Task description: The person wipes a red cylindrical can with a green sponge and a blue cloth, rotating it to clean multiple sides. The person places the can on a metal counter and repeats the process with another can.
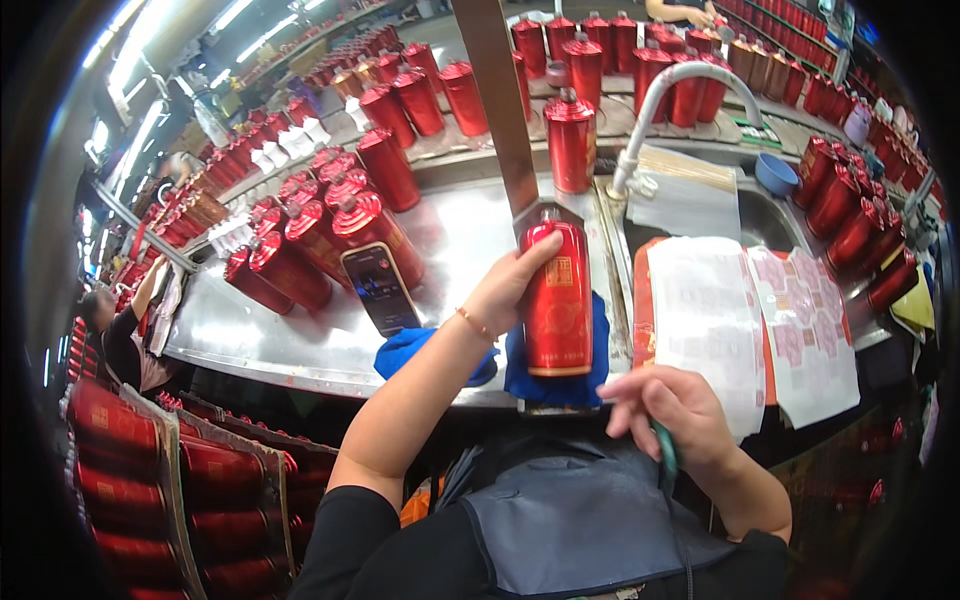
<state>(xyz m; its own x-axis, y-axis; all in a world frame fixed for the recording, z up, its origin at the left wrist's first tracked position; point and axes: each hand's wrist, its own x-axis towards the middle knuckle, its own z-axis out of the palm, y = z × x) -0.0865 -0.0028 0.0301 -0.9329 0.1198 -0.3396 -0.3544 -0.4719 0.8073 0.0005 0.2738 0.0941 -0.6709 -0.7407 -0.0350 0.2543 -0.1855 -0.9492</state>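
Note:
A glossy red bottle (557, 315) with a gold square emblem lies at the centre on a folded blue cloth (603, 345). My left hand (515, 285) is closed round the bottle's upper part, the thumb lying across its shoulder. To the lower right of the bottle is my right hand (672, 408), its fingers loosely bent and apart, with nothing visible in them. A green bangle (665, 447) circles the right wrist. Nearest to this hand are white printed sheets (697, 325) and a clear sheet with pink patterns (806, 335), lying on a red-orange board (643, 290).
A phone (380, 290) leans against a cluster of red bottles (375, 228) at left. Behind my bottle rises a metal post (500, 110). At right, a sink (770, 217) has a curved white faucet (640, 130) and a blue bowl (776, 174). Crates of bottles (225, 500) stand lower left.

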